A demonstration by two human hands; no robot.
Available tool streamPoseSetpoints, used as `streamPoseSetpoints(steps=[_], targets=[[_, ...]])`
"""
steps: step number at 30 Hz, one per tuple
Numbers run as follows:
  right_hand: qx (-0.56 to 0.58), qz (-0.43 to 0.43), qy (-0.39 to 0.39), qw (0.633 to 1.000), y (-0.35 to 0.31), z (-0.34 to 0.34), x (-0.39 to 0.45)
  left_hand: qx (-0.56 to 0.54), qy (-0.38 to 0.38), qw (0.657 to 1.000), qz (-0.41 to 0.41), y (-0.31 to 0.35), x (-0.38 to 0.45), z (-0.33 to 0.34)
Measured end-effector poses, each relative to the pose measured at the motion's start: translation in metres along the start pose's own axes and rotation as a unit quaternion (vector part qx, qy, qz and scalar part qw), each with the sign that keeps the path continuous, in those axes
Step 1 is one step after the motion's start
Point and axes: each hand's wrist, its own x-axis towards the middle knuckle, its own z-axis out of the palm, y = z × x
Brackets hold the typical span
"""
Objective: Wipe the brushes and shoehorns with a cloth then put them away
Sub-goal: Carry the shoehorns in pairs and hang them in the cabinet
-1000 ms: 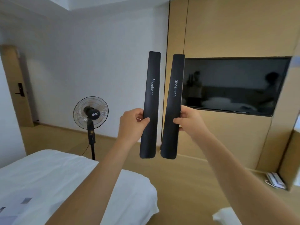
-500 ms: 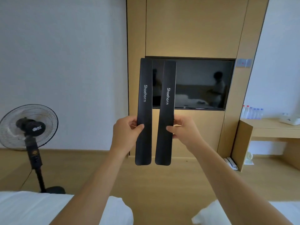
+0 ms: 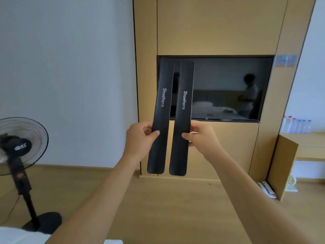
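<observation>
Holding: both arms reach forward, each hand raising one black shoehorn upright in the air before a wood-panelled wall.
Left hand (image 3: 140, 138): thumb pressed on the front face, fingers curled behind, pinching the left shoehorn (image 3: 161, 117) a little below its middle.
Right hand (image 3: 202, 138): thumb on the front, fingers wrapped behind, pinching the right shoehorn (image 3: 182, 120) at about the same height.
Look of the shoehorns: long, flat, matte black strips, squared at the top, rounded and slightly wider at the bottom, each printed lengthwise with white "Shoehorn".
Placing: side by side, nearly parallel, a narrow gap between them, not touching; tops overlap the left edge of the television (image 3: 228, 88).
Surroundings: a standing fan (image 3: 19, 147) at the left, bottles (image 3: 297, 126) on a shelf at the right.
</observation>
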Motion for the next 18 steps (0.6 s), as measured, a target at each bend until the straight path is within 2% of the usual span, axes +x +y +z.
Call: streamPoseSetpoints(steps=[7,18], targets=[[-0.002,-0.005,-0.027,1.0,0.049,-0.012,0.093,0.0,0.02,1.0,-0.009,-0.036,0.068,0.053],[-0.009,-0.021,-0.06,0.998,0.121,0.04,0.236,-0.008,0.042,0.998,-0.037,-0.148,0.175,0.097]])
